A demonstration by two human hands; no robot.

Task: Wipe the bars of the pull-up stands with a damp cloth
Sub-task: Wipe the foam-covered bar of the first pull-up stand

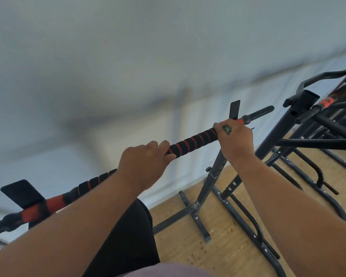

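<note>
Bar: I see the black foam bar with orange spiral bands [190, 143] running lower-left to upper-right.
Right hand [235, 137]: clamps a grey-green cloth [227, 129] around it, nearer the threaded end.
Left hand [146, 160]: grips bare foam.

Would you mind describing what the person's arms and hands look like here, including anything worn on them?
Both forearms are bare as far as the frame shows: no sleeves, gloves, watch or rings visible on the left hand or the right hand. The hands are slightly motion-blurred, so fine details cannot be told.

Black pull-up stands [206, 188] rest directly on the wooden floor [224, 254].
</note>
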